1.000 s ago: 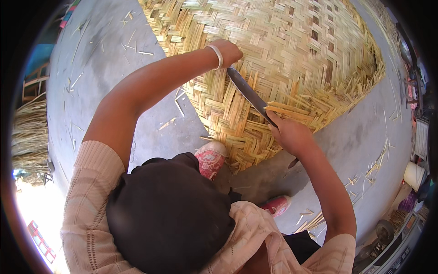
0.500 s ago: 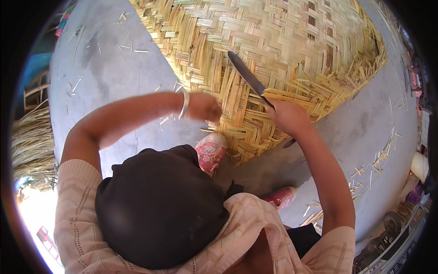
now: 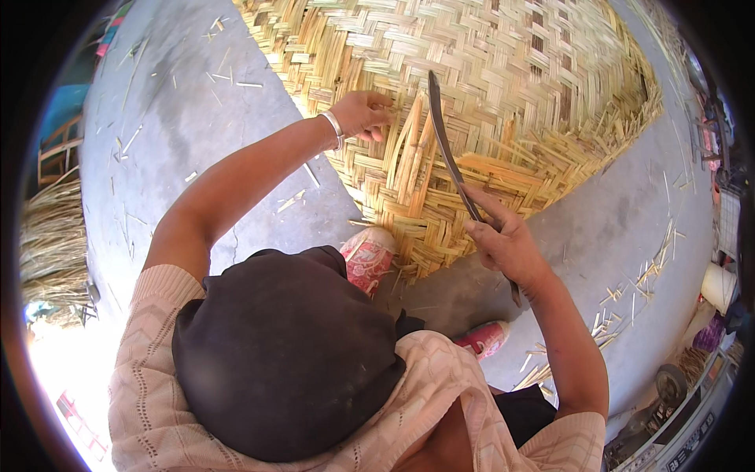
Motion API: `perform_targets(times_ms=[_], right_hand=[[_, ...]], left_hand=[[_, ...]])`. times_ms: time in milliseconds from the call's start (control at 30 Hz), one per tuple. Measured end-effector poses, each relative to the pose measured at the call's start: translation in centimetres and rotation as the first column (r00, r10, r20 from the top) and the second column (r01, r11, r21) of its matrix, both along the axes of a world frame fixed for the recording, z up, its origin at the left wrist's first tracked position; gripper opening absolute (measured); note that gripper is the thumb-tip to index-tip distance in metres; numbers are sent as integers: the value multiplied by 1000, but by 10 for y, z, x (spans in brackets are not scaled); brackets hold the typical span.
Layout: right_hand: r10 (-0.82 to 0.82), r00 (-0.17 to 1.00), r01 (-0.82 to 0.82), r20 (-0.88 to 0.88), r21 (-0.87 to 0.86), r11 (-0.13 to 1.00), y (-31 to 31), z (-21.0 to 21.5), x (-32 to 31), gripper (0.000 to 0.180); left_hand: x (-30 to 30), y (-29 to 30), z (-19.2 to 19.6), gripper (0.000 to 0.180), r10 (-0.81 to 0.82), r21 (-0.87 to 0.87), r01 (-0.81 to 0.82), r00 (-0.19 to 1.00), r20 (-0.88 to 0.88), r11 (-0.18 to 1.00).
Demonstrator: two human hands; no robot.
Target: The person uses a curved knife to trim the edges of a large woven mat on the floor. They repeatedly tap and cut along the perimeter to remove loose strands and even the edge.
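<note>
A large mat woven from pale yellow split strips (image 3: 464, 86) lies on the floor ahead of me, with loose ends sticking up near its corner. My right hand (image 3: 507, 240) grips a long, narrow, dark metal blade (image 3: 446, 145), which points up and away over the mat. Its lower end shows below my fingers. My left hand (image 3: 364, 116), a pale bangle (image 3: 333, 129) on its wrist, is over the mat's left edge. Its fingers are loosely bent and apart, with nothing seen in them. Upright loose strips (image 3: 410, 161) are just to its right.
My patterned pink shoes (image 3: 367, 256) are at the mat's near corner. Cut strip scraps (image 3: 605, 326) are scattered on the grey floor (image 3: 169, 126). Bundled dry stalks (image 3: 51, 244) stand at the far left. At the right edge are a white container (image 3: 717, 287) and a wheel (image 3: 671, 384).
My left hand has moved forward from the mat's near corner and its fingers have loosened. My right hand has drawn slightly back and turned, so the blade stands more upright.
</note>
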State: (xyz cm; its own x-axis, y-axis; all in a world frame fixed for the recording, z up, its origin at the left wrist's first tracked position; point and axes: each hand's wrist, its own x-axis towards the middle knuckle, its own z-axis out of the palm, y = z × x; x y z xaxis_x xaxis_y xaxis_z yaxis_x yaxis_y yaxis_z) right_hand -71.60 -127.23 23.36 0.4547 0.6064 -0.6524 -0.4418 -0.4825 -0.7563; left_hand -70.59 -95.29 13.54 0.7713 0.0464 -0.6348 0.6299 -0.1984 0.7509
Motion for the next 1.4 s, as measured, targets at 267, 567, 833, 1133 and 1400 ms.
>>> perform_targets(times_ms=[267,567,833,1133,1400], right_hand=[[-53,987,62,-153,51,997,25,31,-10,55],[120,966,-88,-228,148,985,38,29,-31,57],[139,943,-104,-303,128,986,40,29,-34,57],[107,970,-80,-218,130,988,31,19,-39,54],[120,992,-119,39,-15,993,24,-14,-33,50]], left_hand=[[10,11,-23,46,47,-284,-79,992,-116,956],[1,-3,-30,36,-165,42,163,986,32,986],[-15,-16,-18,32,-5,-377,-51,989,-146,925],[-35,-22,-36,32,282,-240,-276,959,-12,931],[-26,-39,-36,21,276,-4,-276,961,-25,961]])
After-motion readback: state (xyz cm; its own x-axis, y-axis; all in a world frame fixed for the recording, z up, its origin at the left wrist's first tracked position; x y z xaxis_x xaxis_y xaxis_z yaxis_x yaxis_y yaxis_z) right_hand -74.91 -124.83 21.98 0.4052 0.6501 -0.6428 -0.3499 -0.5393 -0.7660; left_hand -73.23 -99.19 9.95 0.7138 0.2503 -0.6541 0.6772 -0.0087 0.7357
